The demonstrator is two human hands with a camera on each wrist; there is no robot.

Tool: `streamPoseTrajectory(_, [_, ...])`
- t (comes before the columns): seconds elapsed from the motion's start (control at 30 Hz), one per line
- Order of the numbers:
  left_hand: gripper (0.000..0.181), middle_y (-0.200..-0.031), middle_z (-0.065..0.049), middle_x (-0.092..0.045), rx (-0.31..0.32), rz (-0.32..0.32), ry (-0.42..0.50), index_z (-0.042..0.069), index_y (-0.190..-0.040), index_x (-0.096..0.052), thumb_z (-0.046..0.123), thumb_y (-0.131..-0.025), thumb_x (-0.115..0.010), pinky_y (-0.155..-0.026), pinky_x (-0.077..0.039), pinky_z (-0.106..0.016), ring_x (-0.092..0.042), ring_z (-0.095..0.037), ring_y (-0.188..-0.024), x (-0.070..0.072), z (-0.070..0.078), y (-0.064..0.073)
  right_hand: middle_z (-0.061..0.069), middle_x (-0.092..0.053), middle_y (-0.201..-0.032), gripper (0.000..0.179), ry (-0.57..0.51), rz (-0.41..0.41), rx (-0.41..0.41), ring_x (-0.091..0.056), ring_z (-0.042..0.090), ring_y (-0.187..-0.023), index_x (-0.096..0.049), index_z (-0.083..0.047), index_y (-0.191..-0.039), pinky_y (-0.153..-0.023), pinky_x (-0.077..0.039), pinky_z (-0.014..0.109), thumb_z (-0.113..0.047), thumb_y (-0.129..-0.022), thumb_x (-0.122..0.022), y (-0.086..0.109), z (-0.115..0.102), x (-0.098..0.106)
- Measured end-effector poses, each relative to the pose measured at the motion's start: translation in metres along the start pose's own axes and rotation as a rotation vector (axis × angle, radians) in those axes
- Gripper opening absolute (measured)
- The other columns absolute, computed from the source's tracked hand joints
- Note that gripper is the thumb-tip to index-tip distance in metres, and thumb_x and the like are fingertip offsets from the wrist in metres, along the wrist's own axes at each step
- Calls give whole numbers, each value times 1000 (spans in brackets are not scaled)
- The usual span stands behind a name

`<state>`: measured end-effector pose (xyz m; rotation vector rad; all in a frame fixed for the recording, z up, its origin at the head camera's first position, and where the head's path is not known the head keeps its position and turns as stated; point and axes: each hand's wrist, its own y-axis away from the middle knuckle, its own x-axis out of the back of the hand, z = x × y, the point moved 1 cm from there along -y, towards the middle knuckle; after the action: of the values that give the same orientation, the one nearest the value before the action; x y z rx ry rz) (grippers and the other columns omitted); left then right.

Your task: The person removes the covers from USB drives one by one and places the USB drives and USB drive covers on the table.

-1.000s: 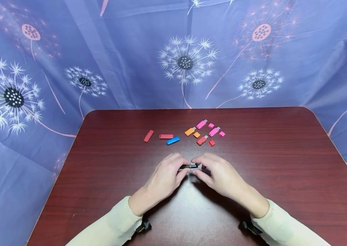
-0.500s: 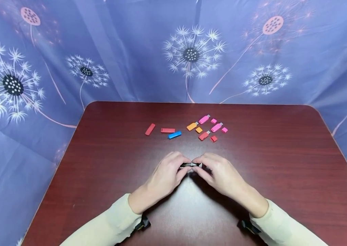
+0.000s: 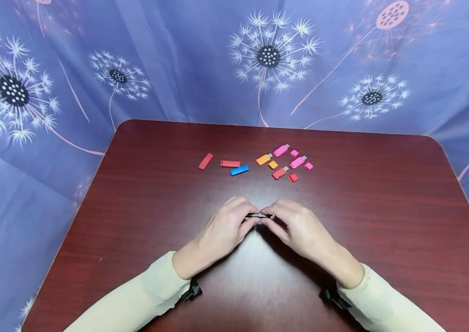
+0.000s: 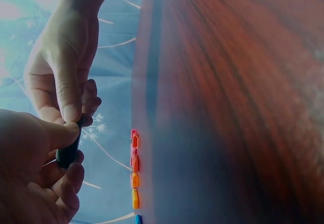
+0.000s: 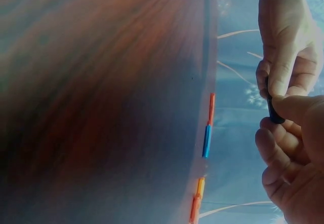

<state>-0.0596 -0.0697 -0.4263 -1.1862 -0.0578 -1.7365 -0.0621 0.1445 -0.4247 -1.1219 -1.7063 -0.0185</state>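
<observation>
In the head view, a small black USB flash drive (image 3: 253,215) spans the gap between both hands, largely covered by fingers. My left hand (image 3: 222,227) pinches its left end between thumb and fingertips. The right hand (image 3: 300,226) pinches the other end, the two sets of fingertips almost meeting. The left wrist view shows the drive's dark rounded end (image 4: 67,155) below the left thumb. From the right wrist, the dark opposite end (image 5: 275,114) shows beneath the right thumb. Whether a cap covers the connector, I cannot tell.
Beyond the hands lie two red flash drives (image 3: 205,161) and a blue one (image 3: 239,170), all capped. To their right are uncapped drives in orange (image 3: 264,159), pink (image 3: 281,150) and red (image 3: 280,173), with loose caps (image 3: 293,177) beside them. A patterned blue cloth (image 3: 184,60) hangs behind the table.
The head view has tipped down, so table and drives appear higher. Both hands keep their pinch on the black flash drive; the right fingertips have closed in towards the left, hiding more of its middle.
</observation>
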Motion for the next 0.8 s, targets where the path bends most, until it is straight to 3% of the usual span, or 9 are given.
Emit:
streamPoseTrajectory(0.37, [8, -95, 2, -67, -43, -36, -38, 8, -103, -76, 12, -97, -79, -83, -52, -33, -62, -16, -90, 4, 2, -8, -5, -75, -100, 14, 11, -14, 7, -71, 11, -91, -76, -10, -106, -80, -60, 36, -9, -92, -80, -3, 1, 4])
streamPoseTrajectory(0.8, [5, -97, 2, -68, -47, -52, 7, 9, -102, -75, 10, -98, -77, -84, -53, -31, -63, -15, -92, 2, 3, -6, -7, -72, -97, 14, 10, -43, 29, -70, 10, -89, -73, -12, -107, -81, -59, 34, -9, -94, -77, 1, 2, 3])
